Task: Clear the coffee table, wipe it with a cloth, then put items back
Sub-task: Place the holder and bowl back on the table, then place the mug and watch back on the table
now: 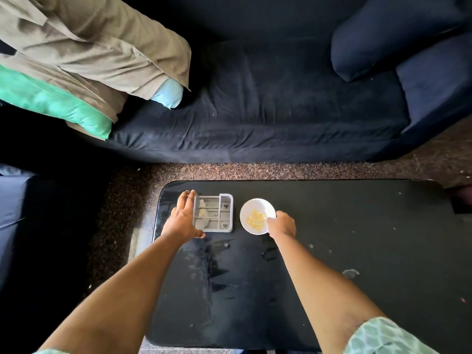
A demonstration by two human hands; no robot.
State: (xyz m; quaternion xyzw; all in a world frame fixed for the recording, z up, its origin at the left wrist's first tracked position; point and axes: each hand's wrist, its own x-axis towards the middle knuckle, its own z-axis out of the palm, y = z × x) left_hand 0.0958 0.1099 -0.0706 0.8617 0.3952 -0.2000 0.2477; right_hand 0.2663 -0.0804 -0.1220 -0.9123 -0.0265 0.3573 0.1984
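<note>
Here we take hold to clear the tabletop (pixel 357 238): our left grip (pixel 182 218) seems to clasp the tray (pixel 217 213) at its right, while our right grip (pixel 282 223) pinches the rim of the bowl (pixel 255 208).

Black coffee table (pixel 357 238) (streaked, speckled) carries grey divided tray (pixel 226 195), white bowl (pixel 265 205) just beside.

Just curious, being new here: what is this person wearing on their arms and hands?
The left hand and right hand are bare: no gloves, rings or watch visible. Forearms are uncovered. A short pale-green patterned sleeve shows on the right arm.
</note>
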